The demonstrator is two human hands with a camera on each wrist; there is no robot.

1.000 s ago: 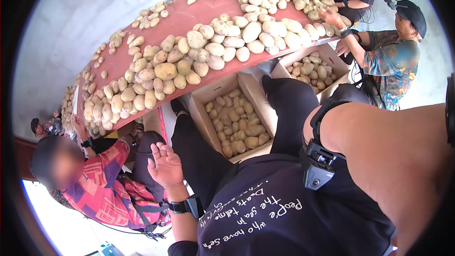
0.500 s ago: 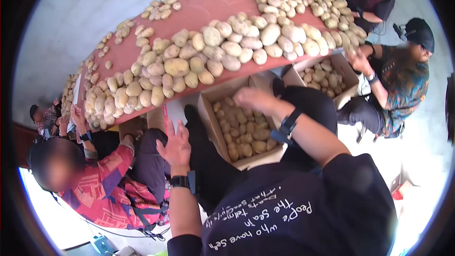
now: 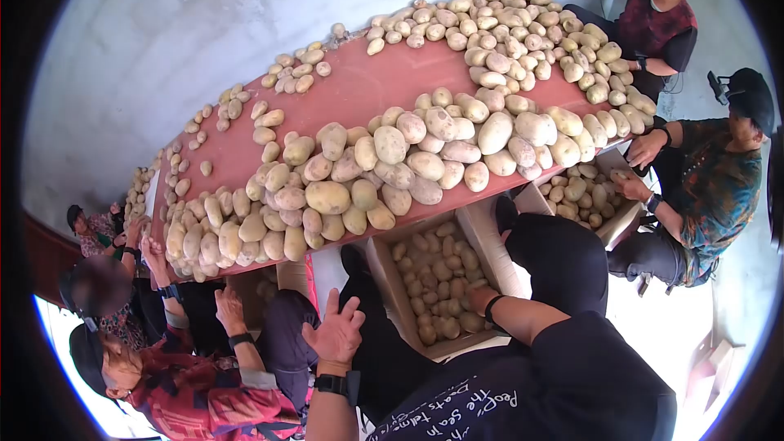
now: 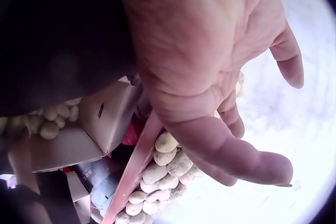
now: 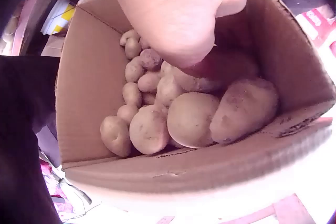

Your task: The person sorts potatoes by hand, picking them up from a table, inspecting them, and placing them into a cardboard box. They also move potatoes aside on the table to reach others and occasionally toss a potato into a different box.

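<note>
In the head view my left hand is raised in front of my lap, palm up and fingers spread, holding nothing. Its thumb and loosely bent fingers show large in the left wrist view. My right hand reaches down into a cardboard box partly filled with potatoes. Its fingers are mostly hidden low among the potatoes, and I cannot tell whether they grip one. In the head view this box stands between my legs, below the table's near edge.
A red table carries heaped potatoes along its near edge and more at the back. Another box of potatoes stands to the right, beside a person in a patterned shirt. A person in red sits close at left.
My right arm has come in from the right and gone down into the box. My left hand has stayed raised, its fingers spreading. The head view has tilted up.
</note>
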